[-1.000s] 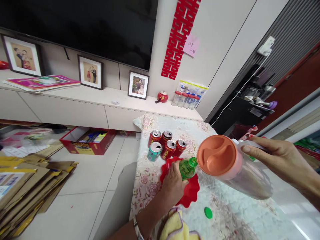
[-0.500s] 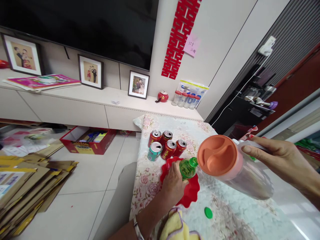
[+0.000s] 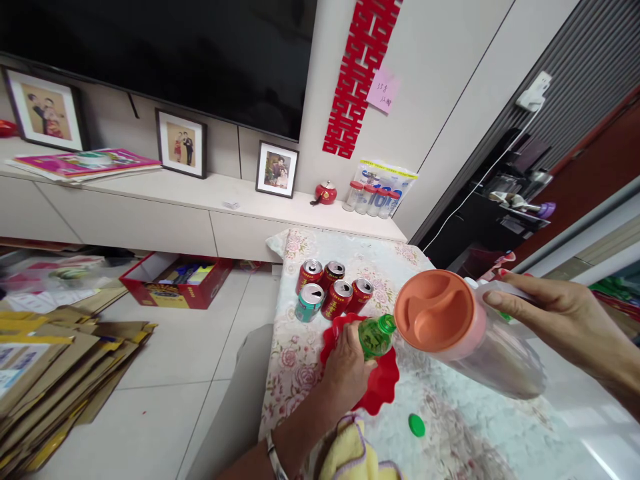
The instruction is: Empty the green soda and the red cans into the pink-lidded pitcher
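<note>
My left hand (image 3: 349,360) is wrapped around a green plastic bottle (image 3: 374,338), which is tilted to the right with its open mouth against or very near the rim of a pitcher. Gripped by its handle in my right hand (image 3: 560,313), the clear pitcher (image 3: 505,363) tips toward the bottle; its orange lid (image 3: 434,311) faces me. Whether liquid is flowing cannot be made out. Below the bottle lies a red scalloped tray (image 3: 383,387). A green cap (image 3: 417,425) rests on the flowered tablecloth (image 3: 295,373), and a yellow cloth (image 3: 357,453) lies at the near edge.
Several opened drink cans (image 3: 338,299) stand just behind the tray. Beyond the table, a low white cabinet (image 3: 240,200) carries photo frames and lidded jars (image 3: 373,200). On the floor to the left are a red box (image 3: 175,293) and flattened cardboard (image 3: 75,373).
</note>
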`<state>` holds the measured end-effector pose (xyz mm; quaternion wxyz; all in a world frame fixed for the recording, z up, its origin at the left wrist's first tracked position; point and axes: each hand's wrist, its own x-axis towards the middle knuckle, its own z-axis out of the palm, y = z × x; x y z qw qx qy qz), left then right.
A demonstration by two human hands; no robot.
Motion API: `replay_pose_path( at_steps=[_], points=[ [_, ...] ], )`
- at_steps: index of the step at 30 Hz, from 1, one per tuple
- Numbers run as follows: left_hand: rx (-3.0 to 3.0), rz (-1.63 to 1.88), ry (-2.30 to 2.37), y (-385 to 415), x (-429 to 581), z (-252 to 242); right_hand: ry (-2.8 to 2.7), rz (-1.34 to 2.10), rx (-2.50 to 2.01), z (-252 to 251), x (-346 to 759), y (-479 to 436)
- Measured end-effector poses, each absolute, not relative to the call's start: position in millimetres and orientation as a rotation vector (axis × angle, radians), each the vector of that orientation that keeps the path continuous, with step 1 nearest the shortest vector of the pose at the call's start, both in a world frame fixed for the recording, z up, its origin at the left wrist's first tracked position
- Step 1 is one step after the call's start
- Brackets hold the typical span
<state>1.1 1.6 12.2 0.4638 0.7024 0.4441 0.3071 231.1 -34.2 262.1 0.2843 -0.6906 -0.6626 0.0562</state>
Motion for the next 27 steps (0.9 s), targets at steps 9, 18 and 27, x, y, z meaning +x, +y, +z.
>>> replay_pose_path(
  at_steps=[9,18,27],
  points=[
    [1.715,0.809,1.103,1.7,2.4,4.8,-1.745,0.147,-1.851,263.6,229.0,-36.2],
    [1.734,0.826,1.090,2.1,2.5,2.8,-1.771,0.198,-1.862,260.4,242.0,-37.0],
    [1.720,0.811,1.083,2.9,1.8,4.7,-1.788,0.167,-1.889,258.6,247.2,-36.4]
  ],
)
